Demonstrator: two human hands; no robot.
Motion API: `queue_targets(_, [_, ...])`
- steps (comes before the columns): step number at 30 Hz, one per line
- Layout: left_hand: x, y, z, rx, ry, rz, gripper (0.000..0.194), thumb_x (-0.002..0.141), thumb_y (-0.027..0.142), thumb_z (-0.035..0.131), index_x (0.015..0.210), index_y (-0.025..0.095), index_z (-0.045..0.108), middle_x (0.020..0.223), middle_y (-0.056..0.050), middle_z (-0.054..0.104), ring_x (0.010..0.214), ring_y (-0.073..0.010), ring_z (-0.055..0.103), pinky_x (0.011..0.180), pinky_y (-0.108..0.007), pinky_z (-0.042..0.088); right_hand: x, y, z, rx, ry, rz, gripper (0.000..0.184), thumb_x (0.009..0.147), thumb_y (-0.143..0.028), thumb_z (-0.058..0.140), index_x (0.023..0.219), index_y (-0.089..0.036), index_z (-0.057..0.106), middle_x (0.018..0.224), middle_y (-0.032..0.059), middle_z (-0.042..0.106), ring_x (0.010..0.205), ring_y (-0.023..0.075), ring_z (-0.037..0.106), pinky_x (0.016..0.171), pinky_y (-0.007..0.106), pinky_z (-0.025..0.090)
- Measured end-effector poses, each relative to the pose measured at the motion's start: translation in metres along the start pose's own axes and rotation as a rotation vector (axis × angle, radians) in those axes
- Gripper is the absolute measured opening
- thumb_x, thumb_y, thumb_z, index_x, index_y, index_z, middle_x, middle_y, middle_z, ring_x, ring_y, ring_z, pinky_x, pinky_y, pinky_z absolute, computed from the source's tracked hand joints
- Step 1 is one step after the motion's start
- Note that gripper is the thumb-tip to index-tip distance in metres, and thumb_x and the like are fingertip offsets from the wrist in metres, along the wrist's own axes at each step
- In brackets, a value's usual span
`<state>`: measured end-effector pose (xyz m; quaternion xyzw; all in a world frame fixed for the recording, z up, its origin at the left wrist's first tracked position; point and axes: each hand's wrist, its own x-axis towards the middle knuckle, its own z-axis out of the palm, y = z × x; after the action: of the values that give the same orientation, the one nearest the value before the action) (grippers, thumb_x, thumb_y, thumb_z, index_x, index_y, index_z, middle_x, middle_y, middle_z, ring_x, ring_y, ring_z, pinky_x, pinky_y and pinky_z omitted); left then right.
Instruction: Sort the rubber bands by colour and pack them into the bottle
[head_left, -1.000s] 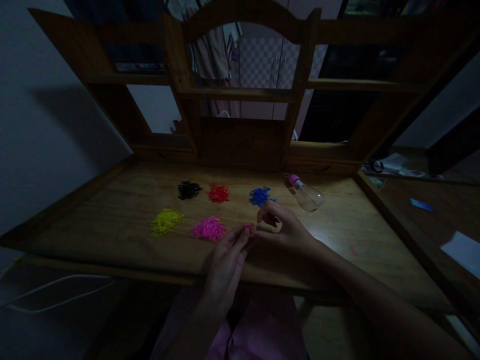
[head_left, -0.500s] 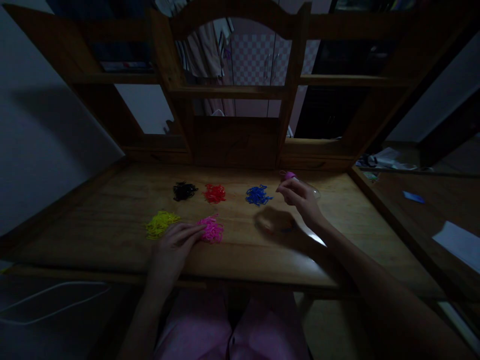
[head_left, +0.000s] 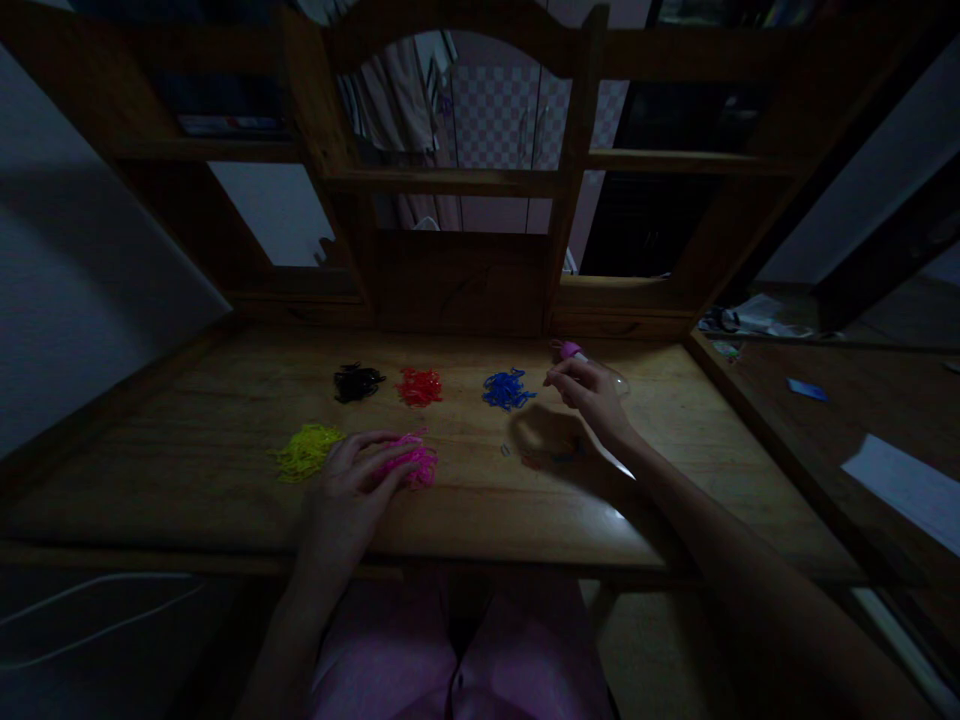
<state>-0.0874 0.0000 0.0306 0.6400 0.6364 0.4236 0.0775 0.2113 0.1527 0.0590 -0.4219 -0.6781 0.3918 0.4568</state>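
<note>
The left hand [head_left: 351,488] lay over the heap of pink bands [head_left: 424,464], its fingers loosely spread and touching the pile, thumb apart from them; whether any band was caught beneath could not be told. The right hand [head_left: 598,396] hung in front of the clear bottle [head_left: 620,384], to the right of the heap of blue bands [head_left: 508,389], fingertips drawn close together. The light was too dim to tell whether they met or pinched anything.

On the wooden tabletop [head_left: 457,515], the heap of yellow bands [head_left: 302,453] sat just left of the left hand, with the heap of black bands [head_left: 356,383] and the heap of red bands [head_left: 420,387] farther back. A pale loop [head_left: 505,450] lay alone in front of the blue, near some dark pieces [head_left: 531,462] in the right hand's shadow.

Parting by colour looked done: five separate heaps. All were well stocked, so most bands seemed yet to be used; only the pink was being handled.
</note>
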Motion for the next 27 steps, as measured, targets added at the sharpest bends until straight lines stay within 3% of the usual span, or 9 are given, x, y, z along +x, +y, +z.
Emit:
queue_targets(2, [0.000,0.007,0.001,0.013,0.003,-0.001,0.025,0.088,0.044,0.061,0.102,0.028,0.074,0.114,-0.005,0.062,0.111,-0.0248,0.056,0.103,-0.043,0.044,0.001,-0.001,0.000,-0.061,-0.029,-0.042,0.022,0.086,-0.037,0.058,0.080,-0.016,0.064,0.079,0.0035,0.062,0.067,0.0135,0.052,0.059,0.026,0.037])
queue_targets(4, [-0.001,0.018,0.005,0.015,0.018,-0.004,0.023,0.088,0.041,0.063,0.102,0.027,0.074,0.113,-0.005,0.062,0.110,-0.0242,0.057,0.103,-0.042,0.044,0.002,-0.004,-0.006,-0.172,-0.151,-0.078,0.022,0.086,-0.036,0.060,0.081,-0.016,0.066,0.076,0.0029,0.062,0.068,0.0136,0.052,0.061,0.025,0.038])
queue_targets(8, [-0.006,0.049,0.028,-0.057,-0.120,0.095,0.017,0.092,0.029,0.059,0.101,0.029,0.073,0.112,-0.003,0.063,0.111,-0.0227,0.056,0.101,-0.039,0.044,0.004,-0.013,-0.038,-0.390,-0.761,-0.075,0.018,0.082,-0.032,0.066,0.090,-0.016,0.070,0.069,-0.0011,0.056,0.062,0.0117,0.048,0.056,0.023,0.035])
queue_targets(10, [-0.007,0.064,0.045,-0.092,-0.222,0.153,0.020,0.094,0.023,0.055,0.104,0.029,0.071,0.112,-0.004,0.063,0.110,-0.0219,0.056,0.098,-0.038,0.045,0.004,-0.018,-0.054,-0.452,-0.902,-0.057,0.020,0.081,-0.031,0.068,0.095,-0.017,0.071,0.069,-0.0016,0.055,0.062,0.0111,0.047,0.054,0.021,0.034])
queue_targets(16, [0.002,0.101,0.094,-0.096,-0.351,0.178,0.018,0.095,0.020,0.054,0.108,0.024,0.065,0.106,-0.004,0.061,0.104,-0.0200,0.056,0.093,-0.035,0.047,0.002,-0.019,-0.073,-0.626,-0.853,-0.028,0.024,0.077,-0.019,0.068,0.100,-0.018,0.069,0.070,-0.0012,0.055,0.059,0.0106,0.047,0.049,0.020,0.032])
queue_targets(20, [0.007,0.120,0.119,0.036,-0.328,0.167,0.013,0.089,0.023,0.064,0.101,0.021,0.063,0.104,-0.005,0.058,0.103,-0.0226,0.054,0.090,-0.036,0.046,0.002,-0.010,-0.071,-0.718,-0.786,-0.024,0.025,0.075,-0.008,0.060,0.096,-0.016,0.071,0.068,0.0012,0.061,0.056,0.0112,0.049,0.050,0.023,0.032])
queue_targets(27, [0.012,0.124,0.134,0.171,-0.305,0.172,0.003,0.090,0.018,0.060,0.088,0.020,0.058,0.098,-0.007,0.058,0.097,-0.0251,0.051,0.085,-0.039,0.044,0.006,-0.001,-0.063,-0.717,-0.838,0.018,0.019,0.072,-0.011,0.063,0.086,-0.017,0.074,0.080,0.0038,0.072,0.069,0.0162,0.061,0.059,0.024,0.042])
